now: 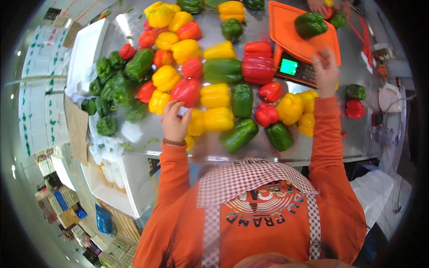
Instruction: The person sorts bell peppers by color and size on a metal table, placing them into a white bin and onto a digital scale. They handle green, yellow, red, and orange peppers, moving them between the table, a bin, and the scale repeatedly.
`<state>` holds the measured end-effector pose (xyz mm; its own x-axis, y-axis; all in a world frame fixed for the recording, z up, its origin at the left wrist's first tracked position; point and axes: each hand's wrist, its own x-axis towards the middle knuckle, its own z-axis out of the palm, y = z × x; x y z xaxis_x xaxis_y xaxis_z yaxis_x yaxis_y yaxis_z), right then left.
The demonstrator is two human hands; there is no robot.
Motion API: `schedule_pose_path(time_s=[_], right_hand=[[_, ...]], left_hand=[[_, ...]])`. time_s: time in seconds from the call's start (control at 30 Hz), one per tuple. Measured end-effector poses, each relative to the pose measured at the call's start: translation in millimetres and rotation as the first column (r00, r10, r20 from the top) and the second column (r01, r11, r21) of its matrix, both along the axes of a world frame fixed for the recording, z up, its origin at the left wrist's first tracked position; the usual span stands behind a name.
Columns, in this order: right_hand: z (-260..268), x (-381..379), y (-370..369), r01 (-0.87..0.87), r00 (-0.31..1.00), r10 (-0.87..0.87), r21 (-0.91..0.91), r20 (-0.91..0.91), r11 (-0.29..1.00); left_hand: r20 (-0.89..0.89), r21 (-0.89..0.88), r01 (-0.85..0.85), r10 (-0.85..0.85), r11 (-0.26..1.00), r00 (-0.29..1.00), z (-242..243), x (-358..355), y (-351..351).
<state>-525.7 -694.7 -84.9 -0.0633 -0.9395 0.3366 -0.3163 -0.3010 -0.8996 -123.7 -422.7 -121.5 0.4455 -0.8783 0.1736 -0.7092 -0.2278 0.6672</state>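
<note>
My left hand (177,120) is over the front of the pepper pile, just below a red bell pepper (186,92) and left of a yellow bell pepper (218,119). Its fingers are curled apart; whether it touches a pepper under it cannot be told. My right hand (326,70), fingers apart and empty, is at the front edge of an orange digital scale (277,25). One green bell pepper (310,25) lies on the scale's tray. Rows of red, yellow and green peppers lie between my hands, with a long green pepper (222,70) among them.
Green peppers (117,88) are heaped at the left on the metal table (147,134), near a white foam lid (87,50). An open foam box (134,187) stands below the table's front left edge. Another person's hands (318,6) handle peppers beyond the scale. Two peppers (355,109) lie at the right.
</note>
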Motion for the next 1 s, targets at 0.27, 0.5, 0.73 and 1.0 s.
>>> schedule_pose_path(time_s=[0.27,0.5,0.73,1.0], right_hand=[[-5.7,34.9,101.6,-0.529,0.574,0.581,0.281,-0.577,0.801],[-11.0,56.0,153.8,-0.549,0.235,0.403,0.222,-0.884,0.806],[25.5,42.0,126.1,-0.561,0.649,0.501,0.085,-0.573,0.824],[57.9,-42.8,-43.8,0.116,0.775,-0.239,-0.239,-0.586,0.964]], left_hand=[[-0.064,-0.018,-0.033,0.032,0.999,0.997,8.3,-11.6,-6.0],[-0.046,-0.114,0.106,-0.112,0.988,0.993,18.4,-47.5,-8.8],[-0.054,-0.093,0.193,-0.199,0.977,0.978,21.8,-68.0,-6.7],[-0.137,-0.051,0.18,-0.186,0.982,0.973,19.2,-61.4,-2.3]])
